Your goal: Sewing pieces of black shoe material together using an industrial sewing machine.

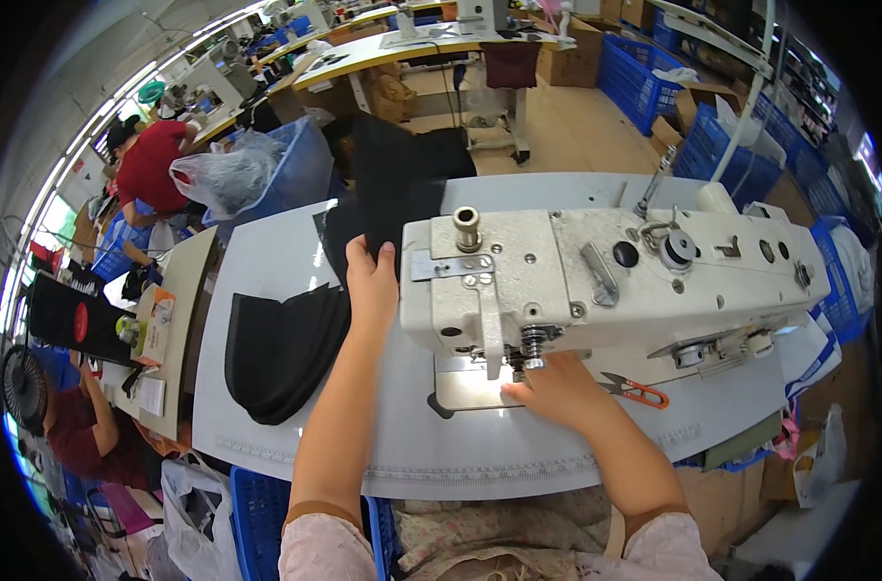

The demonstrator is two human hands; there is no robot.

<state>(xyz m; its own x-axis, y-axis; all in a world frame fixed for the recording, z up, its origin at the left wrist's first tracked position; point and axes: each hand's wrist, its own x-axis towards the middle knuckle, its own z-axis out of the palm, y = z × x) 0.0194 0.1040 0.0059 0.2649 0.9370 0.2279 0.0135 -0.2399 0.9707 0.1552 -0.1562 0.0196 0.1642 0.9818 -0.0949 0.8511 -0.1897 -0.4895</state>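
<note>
A white sewing machine point(606, 271) stands on a pale worktable point(480, 465). My left hand point(371, 281) is left of the machine's head, its thumb and fingers closed on the edge of a black fabric piece point(397, 179) that stretches over the table's far edge. Below that forearm's left side lies a stack of curved black fabric pieces point(278, 353). My right hand point(562, 387) rests under the machine arm beside the lit needle plate point(465, 385); its thumb points left, and the machine hides most of its fingers. Orange-handled thread snips point(637, 389) lie right of it.
A ruler strip point(460, 474) runs along the table's near edge. Blue crates point(639, 82) stand at the far right, and a blue bin point(291, 169) with plastic bags at the far left. Two people in red work at the left, near a side table point(184, 339).
</note>
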